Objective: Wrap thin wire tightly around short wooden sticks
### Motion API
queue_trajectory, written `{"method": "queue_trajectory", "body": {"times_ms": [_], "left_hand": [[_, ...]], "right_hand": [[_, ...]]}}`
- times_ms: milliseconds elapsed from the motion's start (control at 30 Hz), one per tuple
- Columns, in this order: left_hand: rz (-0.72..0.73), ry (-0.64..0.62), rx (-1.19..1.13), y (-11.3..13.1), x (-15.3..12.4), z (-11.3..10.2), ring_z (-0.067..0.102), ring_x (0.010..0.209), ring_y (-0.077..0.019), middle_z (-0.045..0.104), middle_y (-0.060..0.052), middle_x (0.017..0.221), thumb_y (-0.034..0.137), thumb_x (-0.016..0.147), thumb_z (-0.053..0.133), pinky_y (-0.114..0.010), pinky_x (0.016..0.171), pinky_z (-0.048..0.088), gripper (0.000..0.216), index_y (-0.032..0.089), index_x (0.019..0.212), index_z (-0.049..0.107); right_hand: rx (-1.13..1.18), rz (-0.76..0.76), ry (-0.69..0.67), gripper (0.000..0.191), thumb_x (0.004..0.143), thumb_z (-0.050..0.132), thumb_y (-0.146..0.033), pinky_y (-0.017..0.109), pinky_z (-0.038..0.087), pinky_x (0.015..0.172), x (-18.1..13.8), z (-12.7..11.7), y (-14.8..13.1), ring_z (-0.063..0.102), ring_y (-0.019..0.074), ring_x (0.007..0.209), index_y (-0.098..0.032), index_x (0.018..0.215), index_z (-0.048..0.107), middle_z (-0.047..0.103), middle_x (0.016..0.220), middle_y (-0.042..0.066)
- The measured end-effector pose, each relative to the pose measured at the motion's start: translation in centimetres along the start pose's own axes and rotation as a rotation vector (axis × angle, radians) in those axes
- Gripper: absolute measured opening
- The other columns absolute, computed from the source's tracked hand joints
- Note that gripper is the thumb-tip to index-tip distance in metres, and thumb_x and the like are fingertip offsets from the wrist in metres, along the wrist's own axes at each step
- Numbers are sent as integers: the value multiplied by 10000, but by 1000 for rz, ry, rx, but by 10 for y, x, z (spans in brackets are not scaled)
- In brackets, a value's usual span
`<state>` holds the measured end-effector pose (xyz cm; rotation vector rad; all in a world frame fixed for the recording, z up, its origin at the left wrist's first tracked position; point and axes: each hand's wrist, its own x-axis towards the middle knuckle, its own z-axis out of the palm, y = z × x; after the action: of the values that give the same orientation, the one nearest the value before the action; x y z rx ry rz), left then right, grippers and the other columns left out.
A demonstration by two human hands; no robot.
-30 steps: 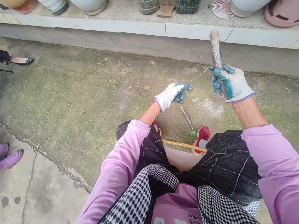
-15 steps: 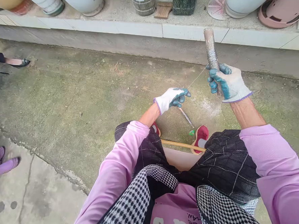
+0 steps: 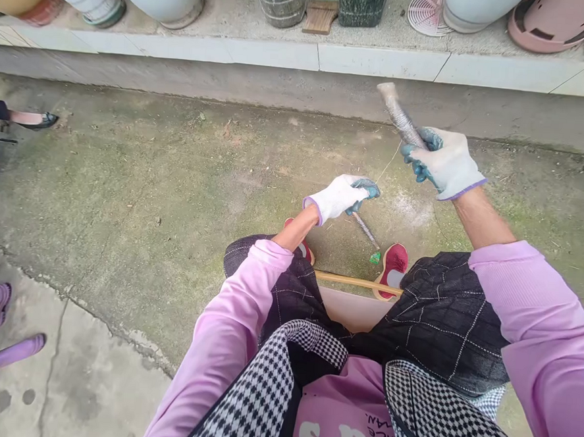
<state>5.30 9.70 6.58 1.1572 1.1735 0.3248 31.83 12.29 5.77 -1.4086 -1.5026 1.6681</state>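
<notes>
In my right hand (image 3: 446, 163), gloved in white and blue-green, is a stick (image 3: 401, 120) wound with silvery wire, its bare end tilted up to the left. A thin strand of wire (image 3: 389, 160) runs down from the winding to my left hand (image 3: 347, 197), whose gloved fingers are closed on it. Below the left hand a second, thinner stick (image 3: 366, 231), also silvery in part, slants toward the ground; its upper end is hidden. Close to its lower tip lies a small green scrap (image 3: 375, 257).
A low ledge (image 3: 267, 53) faced with white tiles crosses ahead, bearing several pots (image 3: 280, 3). A yellowish rod (image 3: 357, 282) spans between my knees above red shoes (image 3: 395, 261). At left are other people's feet in a black shoe (image 3: 43, 121) and purple boots (image 3: 14, 353).
The wound stick has tipped further left and its upper end is lower. My left hand has shifted slightly right, toward the right hand. The purple boots at left have moved apart.
</notes>
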Motion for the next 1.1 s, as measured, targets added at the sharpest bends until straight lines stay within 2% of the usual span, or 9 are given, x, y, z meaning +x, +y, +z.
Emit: {"method": "queue_trajectory", "body": {"times_ms": [67,133,233,333,433,567,800,933,1100], "left_hand": [[14,17,66,-1,0,-6,479,511,-79,552,76,568,80,1088,759,-197,555,389,256,169,850,791],[37,50,113,-2,1,-13,479,540,-84,558,65,585,58,1052,743,-212,580,393,295,177,782,750],[74,80,168,-6,4,-22,485,572,-92,571,56,609,36,1006,725,-230,605,390,320,186,724,709],[67,91,177,-8,6,-28,510,594,-102,594,54,624,35,966,737,-233,624,408,257,179,754,750],[66,49,91,-5,7,-28,539,609,-99,630,42,642,8,969,736,-221,633,425,253,164,773,763],[12,-2,1,-3,9,-22,512,520,-94,628,26,575,21,1149,630,-224,575,387,347,144,864,783],[10,-13,-159,-7,14,-13,643,516,-93,758,22,656,175,1258,682,-188,585,462,256,71,1389,876],[20,-19,-142,-11,15,-11,632,502,-90,750,22,641,191,1233,764,-181,568,460,175,85,1298,886],[22,-41,-138,-13,15,-11,634,494,-88,755,12,635,131,1207,748,-181,553,447,162,113,1108,874]], "right_hand": [[-203,-22,34,486,776,1111,-635,468,528,800,7,-4,10,714,359,1017,-498,1112,788,632,639,31],[-559,113,65,406,795,1111,-420,434,449,758,9,-2,16,682,318,887,-359,911,726,578,618,33],[-800,308,-194,281,863,1046,-260,384,376,664,-1,13,16,587,215,675,-252,845,766,647,648,29],[-615,356,-402,243,888,1035,-345,328,401,572,-16,22,9,554,169,587,-231,872,822,660,655,7],[-352,303,-451,378,815,1113,-495,287,445,523,-26,17,-1,565,152,579,-241,963,875,697,707,-9],[-71,173,-287,536,783,1172,-571,280,456,496,-28,9,-10,566,141,589,-229,1087,892,722,770,2],[116,44,72,599,858,1184,-537,300,455,483,-16,21,-7,536,150,610,-253,1284,872,685,785,-11],[106,53,70,715,802,1189,-626,341,491,522,-16,28,-8,540,169,651,-304,1358,877,696,771,-18],[12,99,1,872,731,1118,-776,477,592,712,-20,32,-14,712,309,884,-494,1517,866,705,724,-5]]}}
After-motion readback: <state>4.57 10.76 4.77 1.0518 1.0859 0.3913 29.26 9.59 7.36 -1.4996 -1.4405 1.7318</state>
